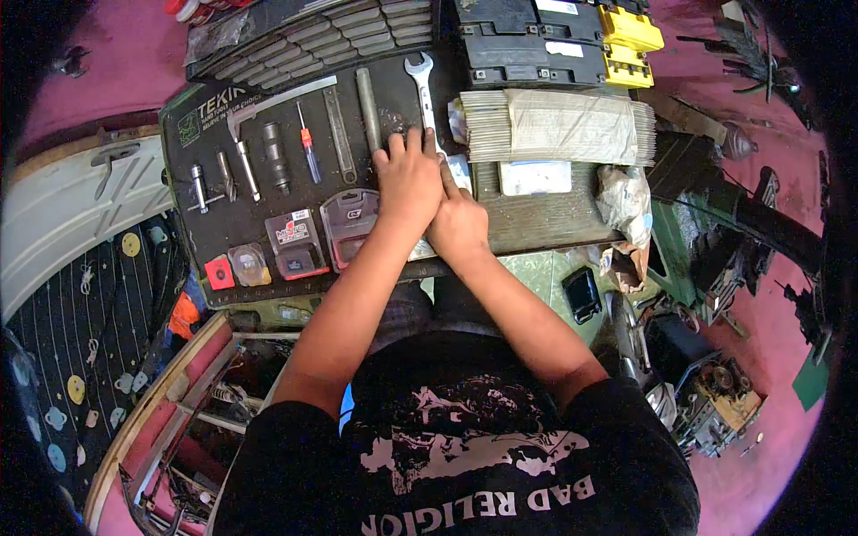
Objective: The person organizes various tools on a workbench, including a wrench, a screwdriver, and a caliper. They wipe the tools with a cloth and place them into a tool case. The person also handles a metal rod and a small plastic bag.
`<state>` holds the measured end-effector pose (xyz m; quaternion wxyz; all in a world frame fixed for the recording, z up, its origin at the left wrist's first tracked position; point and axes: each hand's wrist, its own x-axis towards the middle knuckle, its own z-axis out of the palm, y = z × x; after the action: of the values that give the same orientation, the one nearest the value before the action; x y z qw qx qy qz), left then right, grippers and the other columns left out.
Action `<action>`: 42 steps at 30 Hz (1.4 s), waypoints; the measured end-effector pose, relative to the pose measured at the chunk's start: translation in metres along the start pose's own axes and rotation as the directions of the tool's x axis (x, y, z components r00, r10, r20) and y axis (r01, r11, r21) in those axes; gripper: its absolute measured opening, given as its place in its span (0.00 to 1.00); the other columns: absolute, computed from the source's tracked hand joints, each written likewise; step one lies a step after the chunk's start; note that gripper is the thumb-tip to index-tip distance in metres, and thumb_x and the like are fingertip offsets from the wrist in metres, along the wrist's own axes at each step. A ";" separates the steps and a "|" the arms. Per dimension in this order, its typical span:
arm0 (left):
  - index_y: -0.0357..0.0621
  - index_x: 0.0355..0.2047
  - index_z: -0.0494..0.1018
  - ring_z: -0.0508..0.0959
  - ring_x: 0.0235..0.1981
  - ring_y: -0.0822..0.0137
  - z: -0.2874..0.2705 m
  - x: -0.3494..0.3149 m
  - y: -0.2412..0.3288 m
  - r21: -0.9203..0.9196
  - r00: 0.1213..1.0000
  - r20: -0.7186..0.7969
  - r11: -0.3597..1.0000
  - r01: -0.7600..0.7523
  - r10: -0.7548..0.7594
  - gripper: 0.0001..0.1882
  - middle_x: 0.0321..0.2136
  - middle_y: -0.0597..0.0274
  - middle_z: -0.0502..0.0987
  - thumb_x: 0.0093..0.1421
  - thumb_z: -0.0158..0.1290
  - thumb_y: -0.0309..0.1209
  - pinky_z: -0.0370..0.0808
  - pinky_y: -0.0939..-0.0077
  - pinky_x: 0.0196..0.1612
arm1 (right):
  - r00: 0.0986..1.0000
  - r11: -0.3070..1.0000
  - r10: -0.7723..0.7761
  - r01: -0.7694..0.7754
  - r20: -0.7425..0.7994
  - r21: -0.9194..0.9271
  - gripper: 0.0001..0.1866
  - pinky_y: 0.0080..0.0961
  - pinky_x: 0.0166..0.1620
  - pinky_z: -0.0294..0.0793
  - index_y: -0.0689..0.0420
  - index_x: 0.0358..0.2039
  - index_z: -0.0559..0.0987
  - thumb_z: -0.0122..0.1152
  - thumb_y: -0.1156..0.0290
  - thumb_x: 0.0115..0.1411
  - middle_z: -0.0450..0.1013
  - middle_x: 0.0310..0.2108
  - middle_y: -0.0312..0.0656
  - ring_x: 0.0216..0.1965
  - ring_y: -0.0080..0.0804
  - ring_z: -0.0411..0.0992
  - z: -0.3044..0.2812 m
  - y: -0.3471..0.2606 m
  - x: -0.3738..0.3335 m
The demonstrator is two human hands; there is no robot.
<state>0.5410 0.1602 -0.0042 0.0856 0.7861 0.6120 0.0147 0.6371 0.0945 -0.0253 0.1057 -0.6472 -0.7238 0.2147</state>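
Here, wrench (pixel 422 87) just beyond flat, released left-hand fingers (pixel 399 147); right hand (pixel 458 225) grip unclear.

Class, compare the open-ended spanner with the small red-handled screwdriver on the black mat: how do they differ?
The spanner is bare silver metal throughout; the screwdriver has a red and blue handle. The spanner is longer and flat with a forked head; the screwdriver is short with a thin shaft. The left hand covers the spanner's lower end; the screwdriver lies untouched. Both lie lengthwise on the mat.
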 end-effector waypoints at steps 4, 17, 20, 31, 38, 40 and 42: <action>0.41 0.57 0.74 0.69 0.51 0.54 0.003 -0.009 -0.005 0.034 0.998 0.016 0.998 -0.057 0.056 0.24 0.52 0.54 0.72 0.62 0.54 0.38 0.66 0.54 0.51 | 0.999 0.999 -0.033 0.033 0.014 0.000 0.27 0.39 0.38 0.81 0.66 0.50 0.79 0.67 0.66 0.49 0.70 0.61 0.51 0.38 0.47 0.78 -0.002 -0.004 -0.010; 0.39 0.53 0.75 0.70 0.52 0.48 -0.028 -0.066 -0.031 -0.290 0.997 0.001 0.954 0.071 -0.074 0.23 0.52 0.49 0.74 0.59 0.59 0.38 0.67 0.54 0.56 | 0.967 0.973 -0.215 0.201 -0.133 -0.110 0.16 0.43 0.45 0.64 0.45 0.46 0.83 0.64 0.58 0.57 0.76 0.37 0.36 0.43 0.38 0.70 -0.024 0.000 -0.068; 0.36 0.51 0.73 0.74 0.49 0.44 -0.021 -0.059 -0.043 -0.256 0.959 0.018 0.926 0.278 -0.283 0.26 0.47 0.43 0.77 0.59 0.60 0.43 0.71 0.52 0.54 | 0.969 0.960 -0.238 0.225 -0.064 -0.166 0.16 0.42 0.45 0.64 0.46 0.45 0.83 0.64 0.57 0.58 0.75 0.37 0.36 0.42 0.38 0.70 -0.009 0.011 -0.076; 0.34 0.40 0.73 0.84 0.34 0.44 -0.018 0.005 -0.049 -0.173 0.879 0.144 0.863 0.475 -0.455 0.26 0.30 0.42 0.82 0.57 0.62 0.47 0.81 0.54 0.38 | 0.986 0.975 -0.166 0.162 -0.016 -0.153 0.12 0.40 0.47 0.66 0.52 0.35 0.82 0.69 0.63 0.52 0.77 0.37 0.39 0.42 0.40 0.71 0.001 -0.002 -0.055; 0.31 0.37 0.73 0.84 0.33 0.43 -0.019 0.006 -0.061 -0.241 0.905 0.113 0.872 0.425 -0.410 0.20 0.28 0.40 0.82 0.59 0.57 0.40 0.82 0.54 0.40 | 1.000 1.000 -0.008 0.008 0.018 0.027 0.12 0.40 0.46 0.68 0.55 0.34 0.82 0.70 0.66 0.49 0.78 0.33 0.43 0.40 0.41 0.74 -0.012 -0.015 -0.043; 0.31 0.37 0.73 0.83 0.33 0.42 -0.026 0.002 -0.068 -0.335 0.901 0.095 0.839 0.429 -0.423 0.19 0.29 0.41 0.82 0.61 0.54 0.40 0.80 0.53 0.39 | 0.993 0.964 0.117 -0.115 0.009 0.242 0.13 0.37 0.42 0.71 0.58 0.34 0.81 0.72 0.68 0.49 0.78 0.30 0.43 0.36 0.39 0.75 -0.022 -0.021 -0.039; 0.32 0.38 0.73 0.83 0.32 0.42 -0.031 -0.006 -0.083 -0.520 0.907 0.177 0.746 0.417 -0.383 0.19 0.28 0.42 0.81 0.63 0.52 0.41 0.78 0.53 0.37 | 0.955 0.808 0.291 -0.279 0.062 0.519 0.13 0.32 0.37 0.72 0.61 0.34 0.81 0.73 0.71 0.49 0.78 0.27 0.43 0.31 0.36 0.75 -0.030 -0.025 -0.037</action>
<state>0.4564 0.1779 0.0140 0.3251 0.5791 0.7331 0.1466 0.6329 0.0616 0.0175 0.2514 -0.6974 -0.5317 0.4096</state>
